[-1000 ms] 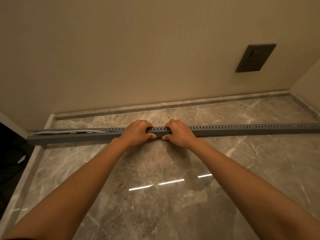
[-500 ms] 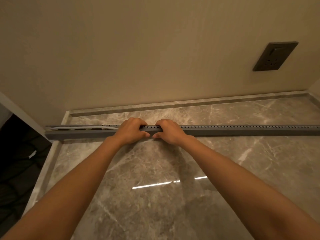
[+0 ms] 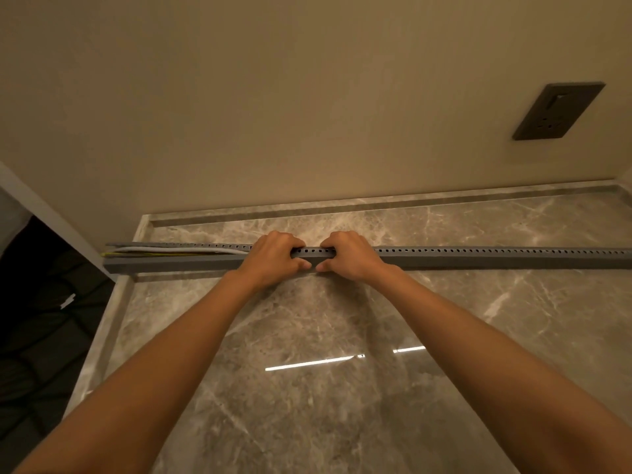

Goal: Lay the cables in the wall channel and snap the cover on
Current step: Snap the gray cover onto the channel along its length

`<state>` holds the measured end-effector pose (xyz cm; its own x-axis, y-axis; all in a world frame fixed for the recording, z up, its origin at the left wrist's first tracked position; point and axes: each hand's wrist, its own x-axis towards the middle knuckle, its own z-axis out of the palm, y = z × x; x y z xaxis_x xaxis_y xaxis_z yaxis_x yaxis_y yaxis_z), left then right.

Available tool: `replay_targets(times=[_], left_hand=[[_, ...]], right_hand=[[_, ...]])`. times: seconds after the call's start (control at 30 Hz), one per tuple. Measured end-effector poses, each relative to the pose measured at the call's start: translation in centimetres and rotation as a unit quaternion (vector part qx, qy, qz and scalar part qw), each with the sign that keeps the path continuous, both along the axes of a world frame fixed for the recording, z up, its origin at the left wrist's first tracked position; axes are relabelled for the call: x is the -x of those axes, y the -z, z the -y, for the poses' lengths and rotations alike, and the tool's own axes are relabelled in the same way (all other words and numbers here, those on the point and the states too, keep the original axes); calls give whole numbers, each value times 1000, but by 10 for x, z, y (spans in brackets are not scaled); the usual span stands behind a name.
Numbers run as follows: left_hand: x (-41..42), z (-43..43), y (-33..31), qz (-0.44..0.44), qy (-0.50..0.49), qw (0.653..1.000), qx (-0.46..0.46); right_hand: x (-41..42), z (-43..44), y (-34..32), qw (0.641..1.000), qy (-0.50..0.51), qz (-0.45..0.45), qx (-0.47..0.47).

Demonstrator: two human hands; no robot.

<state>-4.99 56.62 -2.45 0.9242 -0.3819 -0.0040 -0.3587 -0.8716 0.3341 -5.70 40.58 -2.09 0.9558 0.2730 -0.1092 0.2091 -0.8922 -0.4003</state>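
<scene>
Gripping the channel mid-run with both hands. It lies flat on the marble surface, running 9 to 3 o'clock, parallel to the wall and well clear of it.

Left hand and right hand sit just beside each other with a short gap between them. Fingers of both curl over the top and far edge, thumbs on the near face. Both hold the channel; fingertips are hidden behind it.

Cover is on top from the hands out to 3 o'clock, past the frame edge. Can't tell if it's fully clipped.

From the left hand toward 9 o'clock the channel is open. Cables, pale grey plus a thin yellow one, lie inside, reaching the left end. That end sits at the surface's 9 o'clock rim.

Dark socket plate on the wall at 2 o'clock.
</scene>
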Motion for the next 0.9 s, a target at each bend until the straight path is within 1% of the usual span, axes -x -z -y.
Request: replay_targets(times=[0.07, 0.13, 0.17, 0.23, 0.33, 0.4, 0.47, 0.7, 0.83, 0.9], left_hand=[[1, -8, 0, 4, 9, 1000, 23], [4, -21, 2, 58, -8, 998, 29], [6, -29, 3, 98, -18, 995, 17], [11, -47, 4, 159, -34, 986, -36], [19, -67, 1, 197, -45, 974, -107], [25, -73, -2, 214, -24, 966, -144], [31, -74, -2, 232, -16, 960, -154], [32, -74, -3, 245, -5, 960, -136], [31, -76, -2, 243, -6, 963, -114], [33, -78, 3, 252, -18, 962, -103]], right_hand=[[-1, -1, -1, 1000, -1, -11, 3], [-2, -5, -1, 999, -15, -3, 33], [-1, -7, -1, 998, -23, 11, 51], [1, -17, 1, 995, -45, 51, 66], [7, -35, 6, 988, -83, 115, 60], [10, -43, 9, 984, -98, 137, 58], [11, -45, 9, 984, -102, 133, 59], [10, -44, 3, 987, -104, 100, 69], [10, -43, 1, 989, -108, 80, 57], [7, -43, -3, 994, -91, 46, 27]])
